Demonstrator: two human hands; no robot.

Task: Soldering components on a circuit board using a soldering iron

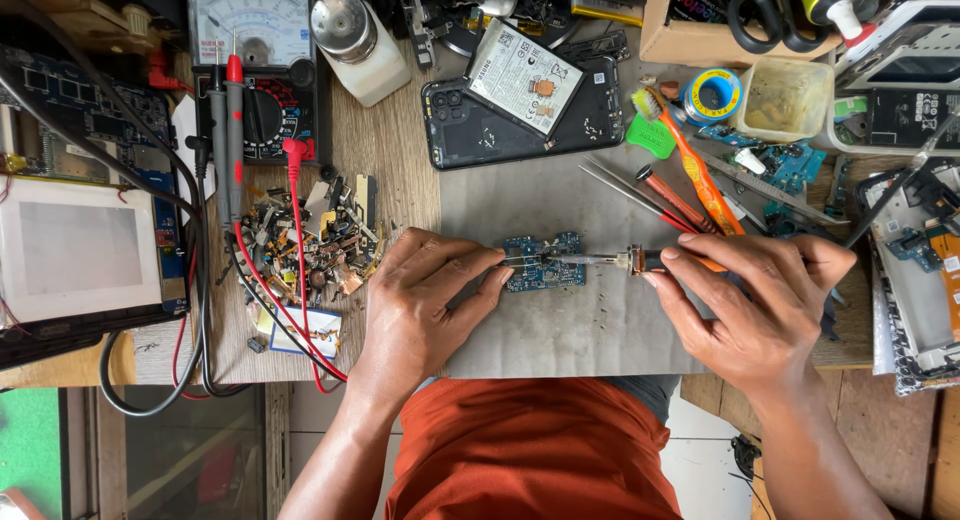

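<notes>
A small blue circuit board (pixel 556 272) lies on a grey mat (pixel 560 330) at the middle of the bench. My left hand (pixel 425 300) rests on the mat, its fingers pressing the board's left edge. My right hand (pixel 755 300) grips a soldering iron (pixel 645 260) by its orange handle. The metal tip (pixel 545 259) points left and touches the board's top.
An opened phone with its battery (pixel 522 95) lies behind the mat. Tweezers (pixel 625 188), an orange toothbrush (pixel 692 160) and a solder reel (pixel 712 95) lie at the right rear. A multimeter (pixel 255 70) with red and black leads and a scrap pile (pixel 315 235) sit at left.
</notes>
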